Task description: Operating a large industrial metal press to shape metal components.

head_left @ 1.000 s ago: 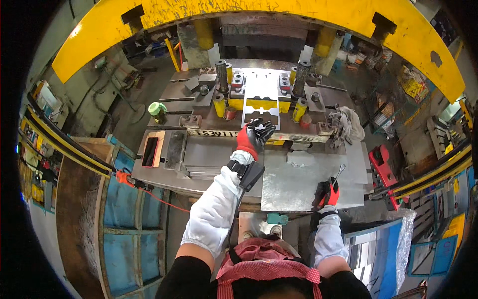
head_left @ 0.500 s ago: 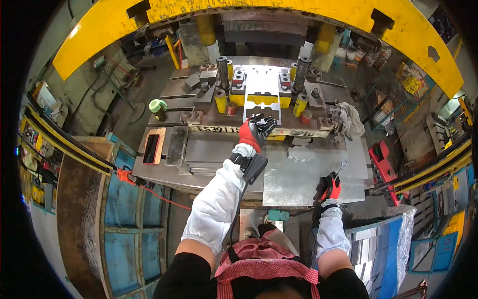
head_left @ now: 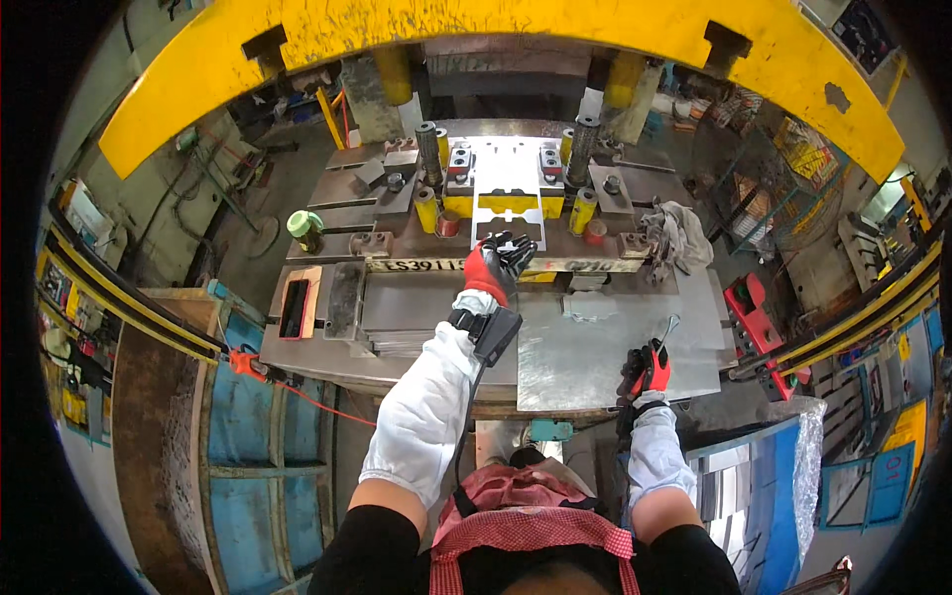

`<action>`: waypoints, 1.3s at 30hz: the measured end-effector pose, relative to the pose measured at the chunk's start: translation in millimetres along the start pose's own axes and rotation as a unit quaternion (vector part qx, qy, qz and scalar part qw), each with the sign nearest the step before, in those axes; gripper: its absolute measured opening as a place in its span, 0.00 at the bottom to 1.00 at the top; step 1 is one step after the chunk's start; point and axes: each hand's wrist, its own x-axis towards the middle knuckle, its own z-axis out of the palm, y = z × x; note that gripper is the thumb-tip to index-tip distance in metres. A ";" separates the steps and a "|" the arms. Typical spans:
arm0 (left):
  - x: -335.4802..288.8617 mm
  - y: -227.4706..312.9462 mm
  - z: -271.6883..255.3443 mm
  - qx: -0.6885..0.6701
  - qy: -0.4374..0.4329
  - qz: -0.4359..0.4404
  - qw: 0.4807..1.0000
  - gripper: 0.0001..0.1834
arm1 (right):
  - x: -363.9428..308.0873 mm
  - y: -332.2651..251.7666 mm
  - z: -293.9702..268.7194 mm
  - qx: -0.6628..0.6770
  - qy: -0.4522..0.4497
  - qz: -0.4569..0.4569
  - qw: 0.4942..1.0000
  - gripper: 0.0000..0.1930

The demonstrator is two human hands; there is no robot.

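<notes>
My left hand (head_left: 496, 267), in a red and black glove, reaches to the near end of a bright metal sheet with cut-outs (head_left: 507, 178). Its fingers are stretched out and overlap that end; whether they touch it is unclear. The sheet lies across the press die (head_left: 459, 206), between the guide posts. Closer to me, my right hand (head_left: 650, 371), gloved alike, is closed around a slim metal tool (head_left: 671, 325) with a small looped end. It hovers over or rests on a wide flat metal sheet (head_left: 565, 362); I cannot tell which.
Left of centre lie stacked metal sheets (head_left: 407, 312) and a phone (head_left: 295, 308). A green-lidded bottle (head_left: 305, 230) stands on the far left. Grey rags (head_left: 678, 238) hang at the right, near a red control box (head_left: 758, 327). The yellow press frame (head_left: 496, 22) arches overhead.
The view has shifted slightly, moving the press and die a little down and left in the picture. My left fingers look closer together. The right hand keeps hold of the slim tool.
</notes>
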 end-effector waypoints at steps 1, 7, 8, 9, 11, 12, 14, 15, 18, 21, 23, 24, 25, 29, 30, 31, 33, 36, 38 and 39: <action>-0.9 0.2 1.1 -0.004 -0.002 -0.005 1.000 0.14 | 2.8 1.5 -2.4 0.002 -0.005 -0.002 1.000 0.16; 3.4 -1.3 -15.5 0.024 -0.072 0.032 0.997 0.17 | 10.0 11.8 -10.9 0.015 -0.016 -0.027 0.999 0.18; 2.3 -2.0 -12.6 0.027 -0.055 0.029 0.998 0.18 | 4.7 6.0 -4.0 0.017 0.000 -0.020 1.000 0.18; 1.6 -3.1 -9.2 0.029 -0.038 0.025 0.999 0.19 | 0.8 2.3 0.2 0.018 0.017 -0.014 1.000 0.18; 2.4 -3.7 -8.4 0.023 -0.038 0.013 0.999 0.20 | 1.5 4.2 -1.9 0.017 0.013 -0.022 1.000 0.20; 3.7 -2.3 -11.3 0.014 -0.057 0.004 0.998 0.20 | 1.9 4.7 -2.6 0.017 0.011 -0.026 0.999 0.20; 6.4 -1.1 -14.4 0.023 -0.072 0.008 0.997 0.20 | 2.5 4.9 -4.3 0.015 -0.002 -0.023 1.000 0.21; 7.6 -0.6 -14.8 0.041 -0.070 0.020 0.997 0.20 | 2.5 5.5 -4.7 0.015 -0.008 -0.022 1.000 0.22; 5.2 -2.2 -11.7 0.043 -0.044 0.019 0.998 0.20 | 4.7 6.0 -3.0 0.023 0.001 -0.038 0.999 0.22; 2.1 1.3 -8.9 0.032 -0.046 0.010 0.998 0.20 | 3.3 7.7 -2.2 0.038 -0.004 -0.032 0.999 0.21; -0.8 1.7 -4.2 0.044 -0.030 0.002 0.999 0.19 | 4.3 8.7 -3.6 0.038 0.005 -0.035 0.999 0.22; -3.3 -1.6 0.1 0.051 -0.031 0.021 0.998 0.20 | 5.5 8.7 -6.1 0.037 0.012 -0.037 0.999 0.22; -4.6 -5.7 5.7 0.059 -0.032 0.039 0.997 0.20 | 9.0 8.0 -7.4 0.049 0.010 -0.033 0.998 0.22; 6.8 3.9 -11.2 0.035 -0.049 0.007 0.998 0.20 | 3.9 7.1 0.5 0.041 0.014 -0.008 0.999 0.20; 11.2 4.5 -20.6 0.014 -0.062 0.011 0.998 0.19 | 3.2 8.3 -0.1 0.030 0.000 -0.010 1.000 0.17; 16.9 13.0 -29.0 -0.006 -0.118 0.004 0.993 0.18 | 4.5 10.5 1.8 0.018 -0.015 -0.011 1.000 0.15; 18.8 1.2 -25.8 0.015 -0.138 0.001 0.990 0.15 | 12.2 13.5 -13.0 0.003 0.007 -0.025 1.000 0.16; 12.2 0.4 -10.5 0.034 -0.073 -0.006 0.997 0.18 | 16.9 13.5 -16.1 0.025 0.000 -0.027 0.999 0.20; 9.9 3.8 -14.6 0.023 -0.079 -0.018 0.996 0.17 | 10.8 12.7 -10.8 0.025 -0.005 -0.026 0.999 0.17; 10.7 5.2 -16.3 0.019 -0.083 -0.023 0.996 0.17 | 7.1 10.4 -3.4 0.003 0.003 -0.032 0.999 0.14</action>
